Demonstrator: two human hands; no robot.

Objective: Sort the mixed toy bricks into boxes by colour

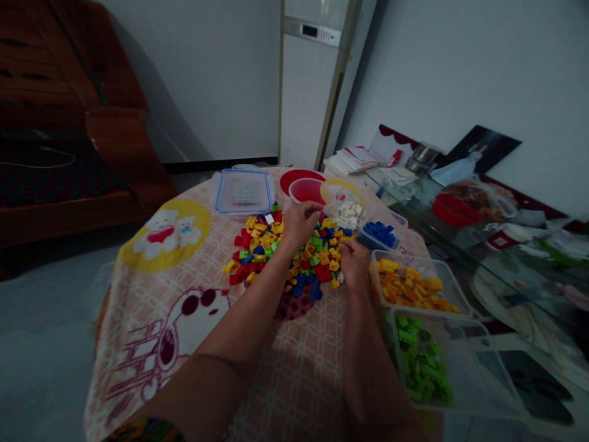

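Note:
A mixed pile of toy building bricks (257, 245) in yellow, red, blue and green lies on the cloth-covered round table. My left hand (300, 226) reaches over the pile toward a red bowl (307, 190), its fingers bent together; anything between them is too small to make out. At the pile's right edge my right hand (355, 263) is closed with thumb and finger close together, next to yellow bricks; its contents are hidden. White bricks (348, 215) lie beyond the hands. Clear boxes to the right hold blue bricks (378, 234), yellow bricks (409, 287) and green bricks (422, 362).
A clear lid with a blue rim (243, 191) lies at the table's back left. To the right, a glass table (464, 245) carries papers (354, 158), a red basin (455, 209) and bags. A wooden sofa (115, 135) stands at the left, a tall cabinet unit (306, 92) behind.

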